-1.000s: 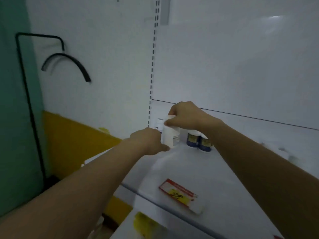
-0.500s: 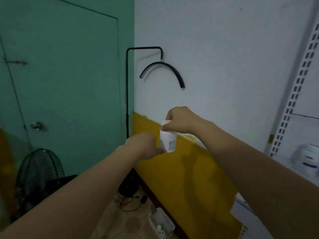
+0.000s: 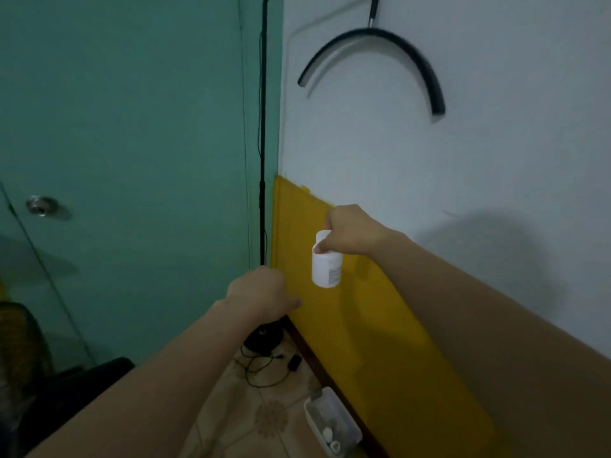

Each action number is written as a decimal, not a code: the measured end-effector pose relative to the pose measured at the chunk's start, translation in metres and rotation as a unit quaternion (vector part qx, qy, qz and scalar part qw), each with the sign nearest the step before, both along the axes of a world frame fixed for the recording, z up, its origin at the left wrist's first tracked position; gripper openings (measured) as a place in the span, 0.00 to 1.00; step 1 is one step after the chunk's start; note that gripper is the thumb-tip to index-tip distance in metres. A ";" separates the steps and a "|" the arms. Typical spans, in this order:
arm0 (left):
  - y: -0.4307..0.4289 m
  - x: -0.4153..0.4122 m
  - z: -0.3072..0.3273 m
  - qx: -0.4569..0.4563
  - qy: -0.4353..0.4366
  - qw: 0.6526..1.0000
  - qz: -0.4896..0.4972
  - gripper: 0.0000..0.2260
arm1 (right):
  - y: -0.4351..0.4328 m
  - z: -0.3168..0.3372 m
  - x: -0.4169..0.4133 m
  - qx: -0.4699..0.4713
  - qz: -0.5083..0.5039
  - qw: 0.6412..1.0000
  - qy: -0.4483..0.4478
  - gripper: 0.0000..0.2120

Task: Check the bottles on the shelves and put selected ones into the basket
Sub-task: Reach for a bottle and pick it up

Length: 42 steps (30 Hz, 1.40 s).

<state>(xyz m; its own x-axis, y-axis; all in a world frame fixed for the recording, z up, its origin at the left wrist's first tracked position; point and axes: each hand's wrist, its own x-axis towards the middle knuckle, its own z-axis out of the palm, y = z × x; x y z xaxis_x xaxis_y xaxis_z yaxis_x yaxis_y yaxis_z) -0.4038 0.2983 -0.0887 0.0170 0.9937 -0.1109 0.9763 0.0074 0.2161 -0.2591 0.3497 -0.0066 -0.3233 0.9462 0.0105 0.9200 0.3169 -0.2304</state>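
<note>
Smooth white cylindrical plastic bottle (image 3: 325,267), label print too blurred to read, right hand (image 3: 352,233) grip pinching its top, left hand (image 3: 259,292) back-on, its grip cannot be told.

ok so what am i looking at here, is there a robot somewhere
No robot here. The one picture comes from a camera worn on a person's head, looking forward and down, so the two bare arms are that person's own. The right hand grips a white bottle by its top, held in the air. The left hand hangs just below and apart from it; its fingers are turned away, so I cannot tell whether they hold anything. On the tiled floor lies a small pale basket with a few small white things inside.
</note>
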 end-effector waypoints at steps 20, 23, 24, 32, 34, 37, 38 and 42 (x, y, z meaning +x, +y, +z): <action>0.299 0.062 -0.278 -0.097 0.012 0.977 -0.188 0.19 | 0.257 -0.323 0.069 -0.169 -0.172 0.971 -0.007 0.14; 0.303 0.073 -0.356 -0.121 0.039 0.970 -0.209 0.18 | 0.266 -0.415 0.080 -0.173 -0.182 0.968 -0.011 0.15; 0.303 0.077 -0.384 -0.131 0.052 0.968 -0.208 0.20 | 0.268 -0.447 0.083 -0.182 -0.184 0.966 -0.008 0.16; 0.308 0.085 -0.611 -0.208 0.070 0.958 -0.187 0.26 | 0.279 -0.708 0.089 -0.227 -0.187 0.956 0.022 0.19; 0.301 0.083 -0.670 -0.225 0.062 0.957 -0.173 0.25 | 0.279 -0.772 0.086 -0.229 -0.182 0.956 0.024 0.20; 0.288 0.080 -0.756 -0.248 0.057 0.953 -0.162 0.25 | 0.279 -0.861 0.082 -0.228 -0.199 0.952 0.038 0.21; 0.284 0.078 -0.782 -0.252 0.057 0.953 -0.161 0.25 | 0.279 -0.890 0.082 -0.228 -0.204 0.951 0.037 0.20; 0.278 0.078 -0.864 -0.262 0.059 0.952 -0.149 0.24 | 0.278 -0.984 0.081 -0.258 -0.183 0.948 -0.022 0.23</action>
<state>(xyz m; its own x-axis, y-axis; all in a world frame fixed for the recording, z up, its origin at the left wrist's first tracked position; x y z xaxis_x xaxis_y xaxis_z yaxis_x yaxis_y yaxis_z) -0.3256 0.5761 -0.9529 0.2456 0.7541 -0.6091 0.9693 -0.1965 0.1476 -0.1777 0.6272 -0.9902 0.0395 0.8709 -0.4899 0.9590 -0.1707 -0.2261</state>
